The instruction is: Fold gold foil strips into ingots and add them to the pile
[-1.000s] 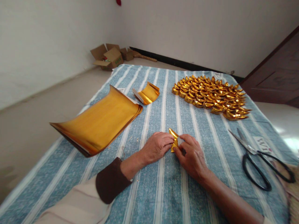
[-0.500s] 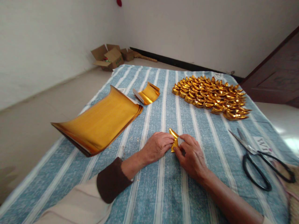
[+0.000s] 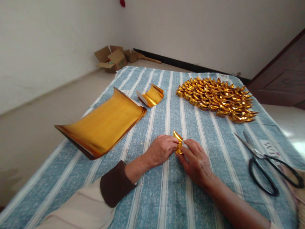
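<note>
A small piece of gold foil paper (image 3: 177, 136), partly folded, lies on the striped cloth between my hands. My left hand (image 3: 162, 149) grips its left side, fingers bent together over the edge. On the right side, my right hand (image 3: 195, 160) has its fingers on the paper, the thumb at the lower corner and the index finger pressing near the middle. My fingers cover much of the piece, so its exact folds are hidden.
A stack of large gold sheets (image 3: 102, 124) curls at left, with a smaller stack (image 3: 153, 95) beyond it. Many folded gold ingots (image 3: 214, 98) cluster at back right. Black-handled scissors (image 3: 258, 156) lie partly open at right. Cardboard boxes (image 3: 116, 58) stand on the floor behind.
My right index finger has come down onto the paper's middle, and the right thumb has shifted to its lower edge. My left hand stays nearly still. The view has shifted slightly.
</note>
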`<state>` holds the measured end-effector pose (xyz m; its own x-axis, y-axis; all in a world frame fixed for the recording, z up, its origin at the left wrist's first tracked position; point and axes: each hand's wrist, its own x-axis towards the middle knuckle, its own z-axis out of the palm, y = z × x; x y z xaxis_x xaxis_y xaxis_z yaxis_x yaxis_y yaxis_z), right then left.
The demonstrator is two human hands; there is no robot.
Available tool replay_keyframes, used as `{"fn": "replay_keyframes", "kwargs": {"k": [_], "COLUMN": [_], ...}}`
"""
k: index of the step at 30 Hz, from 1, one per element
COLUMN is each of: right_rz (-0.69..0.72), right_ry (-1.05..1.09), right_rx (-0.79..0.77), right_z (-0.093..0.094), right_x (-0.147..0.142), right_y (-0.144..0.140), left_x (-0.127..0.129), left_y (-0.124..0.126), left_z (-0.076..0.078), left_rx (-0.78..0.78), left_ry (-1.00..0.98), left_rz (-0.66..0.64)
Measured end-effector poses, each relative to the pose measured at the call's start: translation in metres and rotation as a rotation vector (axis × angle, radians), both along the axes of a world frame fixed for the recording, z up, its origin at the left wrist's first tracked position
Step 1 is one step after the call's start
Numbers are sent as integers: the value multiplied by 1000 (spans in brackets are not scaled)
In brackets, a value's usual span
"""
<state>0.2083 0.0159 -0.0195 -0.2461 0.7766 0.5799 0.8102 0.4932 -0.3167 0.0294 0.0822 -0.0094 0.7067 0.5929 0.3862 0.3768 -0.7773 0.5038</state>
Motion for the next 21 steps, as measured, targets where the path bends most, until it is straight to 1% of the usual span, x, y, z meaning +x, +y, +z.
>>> {"fn": "replay_keyframes", "kwargs": {"k": [3, 6, 12, 21], "right_rz": [10, 12, -4, -34], "right_ry": [-48, -71, -36, 6], "right_rx": [40, 40, -60, -111], "right_z": [-1, -1, 0, 0], "right_x": [1, 1, -1, -3], "right_y": [-1, -1, -1, -1], "left_x": [0, 0, 0, 0], "left_y": [0, 0, 0, 0], "left_z": [1, 1, -2, -3], "left_rx": [2, 4, -3, 28], "left_ry": [-1, -7, 13, -10], "left_rz": [-2, -5, 11, 3]}}
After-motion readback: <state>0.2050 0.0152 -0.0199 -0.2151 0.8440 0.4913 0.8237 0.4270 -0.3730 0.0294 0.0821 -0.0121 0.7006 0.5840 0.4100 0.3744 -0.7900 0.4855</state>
